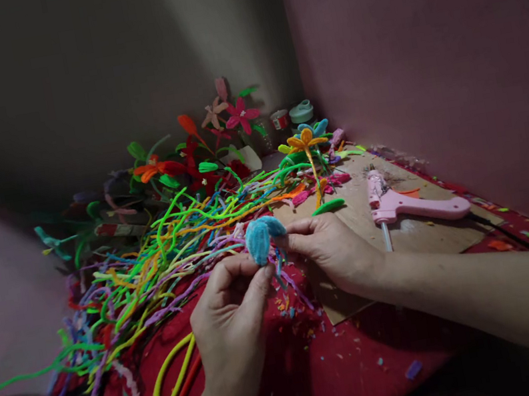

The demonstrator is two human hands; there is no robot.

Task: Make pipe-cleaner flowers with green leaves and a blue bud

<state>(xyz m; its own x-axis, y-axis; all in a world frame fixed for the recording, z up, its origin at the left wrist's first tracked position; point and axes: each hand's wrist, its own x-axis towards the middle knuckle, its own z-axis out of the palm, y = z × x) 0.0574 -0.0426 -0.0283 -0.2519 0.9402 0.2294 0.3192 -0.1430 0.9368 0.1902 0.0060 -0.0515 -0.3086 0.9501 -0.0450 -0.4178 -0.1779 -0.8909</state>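
In the middle of the head view, a light blue pipe cleaner flower (pixel 258 242) with rounded, looped petals is held up above the table. My left hand (pixel 234 318) pinches its near side between thumb and forefinger. From the right, my right hand (pixel 328 248) grips the petals' other side with its fingertips. Short blue stem ends hang beneath the petals between both hands. Just beyond the hands lies a heap of loose pipe cleaners (pixel 174 233) in many colours. A yellow scissors handle loop (pixel 172 375) shows beside my left wrist.
A pink glue gun (pixel 418 206) rests on a cardboard sheet (pixel 419 243) at right, its cord trailing away. Finished pipe cleaner flowers (pixel 241 115) stand along the back wall. Behind them is a jar with a pale green lid (pixel 301 111). Fuzz scraps litter the red cloth (pixel 345 374).
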